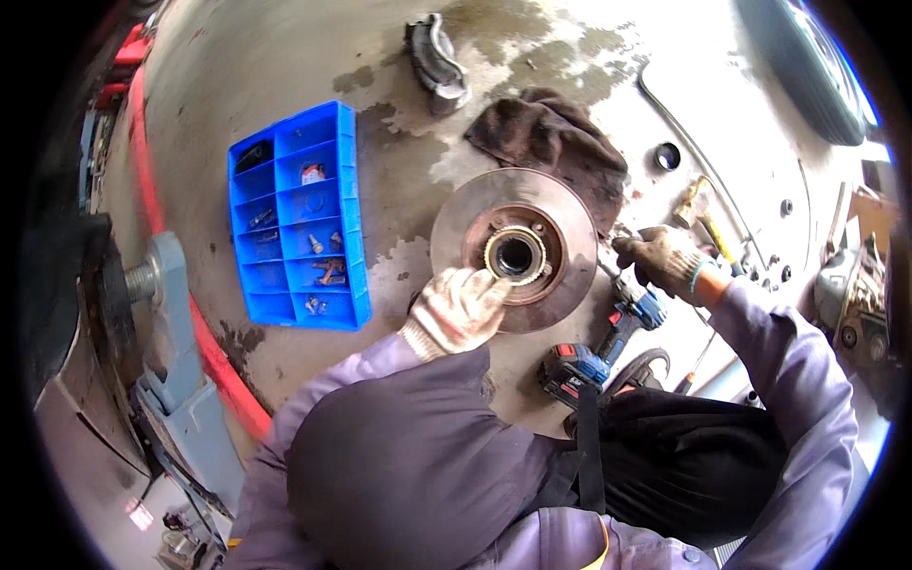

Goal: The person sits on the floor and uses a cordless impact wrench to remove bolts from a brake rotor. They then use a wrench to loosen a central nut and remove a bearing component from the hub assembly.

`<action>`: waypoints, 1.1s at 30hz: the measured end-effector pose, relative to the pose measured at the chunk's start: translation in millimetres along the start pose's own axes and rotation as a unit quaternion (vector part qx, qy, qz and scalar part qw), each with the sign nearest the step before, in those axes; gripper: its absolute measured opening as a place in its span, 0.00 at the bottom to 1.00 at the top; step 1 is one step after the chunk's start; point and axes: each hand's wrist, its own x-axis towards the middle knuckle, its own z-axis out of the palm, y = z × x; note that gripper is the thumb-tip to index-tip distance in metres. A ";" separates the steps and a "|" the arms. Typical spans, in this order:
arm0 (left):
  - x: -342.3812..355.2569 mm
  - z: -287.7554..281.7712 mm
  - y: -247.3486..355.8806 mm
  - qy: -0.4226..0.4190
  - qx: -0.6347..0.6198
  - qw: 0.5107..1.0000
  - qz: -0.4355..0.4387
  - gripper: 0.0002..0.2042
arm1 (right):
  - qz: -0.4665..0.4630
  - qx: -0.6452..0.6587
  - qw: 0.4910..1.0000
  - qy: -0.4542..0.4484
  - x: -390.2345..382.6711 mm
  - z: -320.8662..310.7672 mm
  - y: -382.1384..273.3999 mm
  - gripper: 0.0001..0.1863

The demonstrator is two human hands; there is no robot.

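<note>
A worn brake disc [560, 204] lies flat on the floor in front of me, with a toothed metal ring [492, 249] around its hub bore. My left hand [456, 312], in a whitish work glove, lies over the disc's near left part. Its fingers are bent together against the disc, their tips by the ring. To the right of the disc is my gloved right hand [665, 258], fingers curled; whatever they hold is too small to make out. Just below that hand lies a blue and black cordless power tool [608, 344], with its nose toward the disc.
A blue compartment tray [297, 218] with small hardware stands left. Beyond the disc are a dark rag [551, 133] and a curved metal part [439, 62]. A hammer [711, 223], a black ring [667, 156] and a long thin bar [698, 142] lie right; a tire [807, 71] is far right.
</note>
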 end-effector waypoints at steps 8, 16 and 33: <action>83.1 15.8 -22.6 -0.259 0.090 0.959 0.073 0.45 | -0.072 -0.014 0.997 -0.018 24.1 10.6 50.2 0.28; 84.4 12.0 -14.4 -0.239 0.088 0.966 0.054 0.46 | -0.241 -0.068 0.967 -0.049 17.8 -10.8 50.2 0.26; -36.5 44.9 -55.1 0.002 -0.494 0.562 -0.663 0.27 | -0.105 0.144 0.977 -0.116 65.5 42.8 26.9 0.39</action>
